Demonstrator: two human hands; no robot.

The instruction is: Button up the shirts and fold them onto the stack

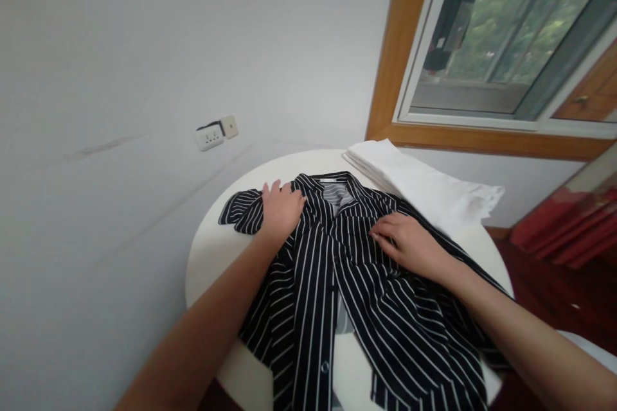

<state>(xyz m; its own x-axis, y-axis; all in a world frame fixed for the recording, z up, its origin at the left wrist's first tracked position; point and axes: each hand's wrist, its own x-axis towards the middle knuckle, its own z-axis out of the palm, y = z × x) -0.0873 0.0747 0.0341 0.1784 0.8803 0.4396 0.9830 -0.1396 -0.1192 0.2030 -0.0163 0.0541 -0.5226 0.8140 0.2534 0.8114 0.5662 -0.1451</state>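
Note:
A black shirt with thin white stripes [332,282] lies spread, front up, on a round white table [212,257]. My left hand [281,209] rests flat on the shirt's left shoulder and short sleeve, fingers stretched out and together. My right hand [409,241] lies palm down on the shirt's right chest, fingers extended toward the button placket. Neither hand grips the cloth. The shirt's hem hangs over the table's near edge.
A folded white cloth [424,186] lies at the table's far right, just beyond the shirt. A wall socket [212,135] sits on the white wall behind. A wood-framed window [482,135] is to the right, with red fabric [569,225] below it.

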